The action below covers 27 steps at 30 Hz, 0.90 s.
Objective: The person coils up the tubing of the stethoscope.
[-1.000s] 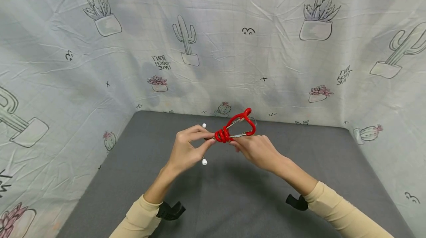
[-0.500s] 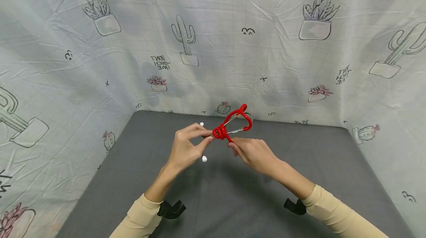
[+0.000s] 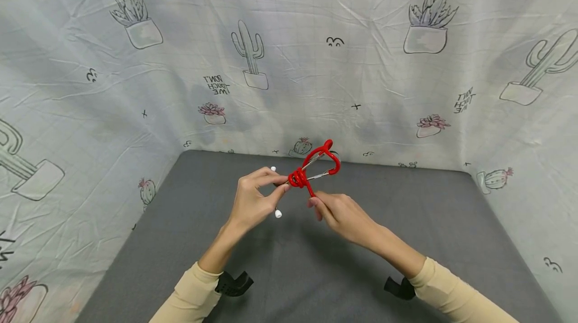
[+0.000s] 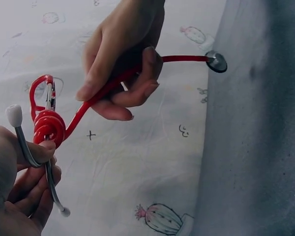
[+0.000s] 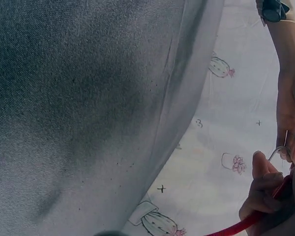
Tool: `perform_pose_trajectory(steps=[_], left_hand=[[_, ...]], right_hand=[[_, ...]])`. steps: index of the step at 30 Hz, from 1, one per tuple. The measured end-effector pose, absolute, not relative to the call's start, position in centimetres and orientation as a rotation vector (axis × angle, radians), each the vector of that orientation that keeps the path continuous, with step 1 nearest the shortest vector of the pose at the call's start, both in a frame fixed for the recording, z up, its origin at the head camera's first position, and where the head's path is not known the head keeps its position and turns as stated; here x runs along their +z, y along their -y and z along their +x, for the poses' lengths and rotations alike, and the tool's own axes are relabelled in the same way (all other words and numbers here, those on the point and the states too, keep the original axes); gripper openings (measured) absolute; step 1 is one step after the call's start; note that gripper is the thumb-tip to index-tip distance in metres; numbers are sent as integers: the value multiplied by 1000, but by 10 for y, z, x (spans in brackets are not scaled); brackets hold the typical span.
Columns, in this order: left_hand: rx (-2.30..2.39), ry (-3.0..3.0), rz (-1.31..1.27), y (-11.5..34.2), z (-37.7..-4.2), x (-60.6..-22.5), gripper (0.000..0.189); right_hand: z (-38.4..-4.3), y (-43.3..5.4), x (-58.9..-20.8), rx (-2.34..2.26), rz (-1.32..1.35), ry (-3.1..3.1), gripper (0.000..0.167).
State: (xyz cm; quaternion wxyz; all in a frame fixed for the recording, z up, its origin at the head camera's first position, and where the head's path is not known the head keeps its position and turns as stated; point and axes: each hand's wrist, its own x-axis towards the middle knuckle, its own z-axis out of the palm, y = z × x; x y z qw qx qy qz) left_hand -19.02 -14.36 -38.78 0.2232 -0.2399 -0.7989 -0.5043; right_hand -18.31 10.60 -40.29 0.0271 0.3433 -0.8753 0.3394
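Note:
A stethoscope (image 3: pixel 298 178) with red tubing is held up over the grey table, its tube wound in several coils round the metal ear tubes. My left hand (image 3: pixel 257 197) pinches the ear tubes just beside the coils; white ear tips (image 3: pixel 278 214) stick out past the fingers. My right hand (image 3: pixel 345 215) grips the tube's loose length (image 4: pixel 76 120) a short way from the coils. Beyond that hand, in the left wrist view, the tube runs on to the round chest piece (image 4: pixel 217 62). A red loop (image 3: pixel 335 162) with metal parts stands above the coils.
Below the hands lies a grey cloth-covered table (image 3: pixel 289 273). A pale curtain (image 3: pixel 289 62) printed with cacti and potted plants hangs behind and at both sides. Black wrist straps (image 3: pixel 235 284) show at both sleeves.
My right hand has moved down and slightly away from the coils, drawing out a short straight stretch of red tube. The loop and coils have shifted a little left; my left hand keeps its pinch.

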Motion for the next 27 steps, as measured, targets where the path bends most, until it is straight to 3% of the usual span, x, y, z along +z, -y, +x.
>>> perform_pose_trajectory(steps=[11,24,27], left_hand=[[-1403,2222,-597,143,-191,-388,12],[-1392,2258,-446,161,-200,-394,11],[-1381,2289,-443,164,-201,-394,10]], right_hand=[[-173,-113,-401,1054,1058,2726,16],[-156,-122,-398,688,1172,2650,15],[-153,-124,-396,554,1201,2558,26]])
